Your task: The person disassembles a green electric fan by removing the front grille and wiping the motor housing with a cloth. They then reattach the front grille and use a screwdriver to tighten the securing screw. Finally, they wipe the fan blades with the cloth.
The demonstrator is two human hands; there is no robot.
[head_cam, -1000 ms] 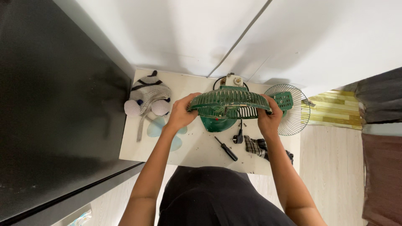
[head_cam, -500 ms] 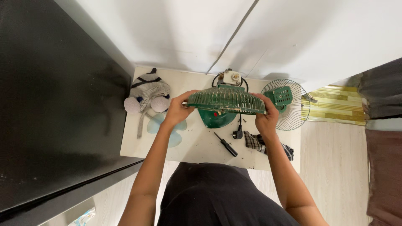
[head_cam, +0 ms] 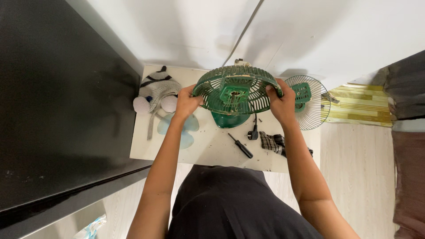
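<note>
Both hands clamp the green fan guard's [head_cam: 237, 90] rim, left hand [head_cam: 187, 104] and right hand [head_cam: 282, 104] opposite, directly above the green base [head_cam: 230, 119].

Green grille [head_cam: 237, 90] hides the fan base [head_cam: 230, 119].

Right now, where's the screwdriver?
In the head view, the screwdriver lies on the white table, below the green fan guard held in both hands, just left of the black plug and the checked cloth.
</note>
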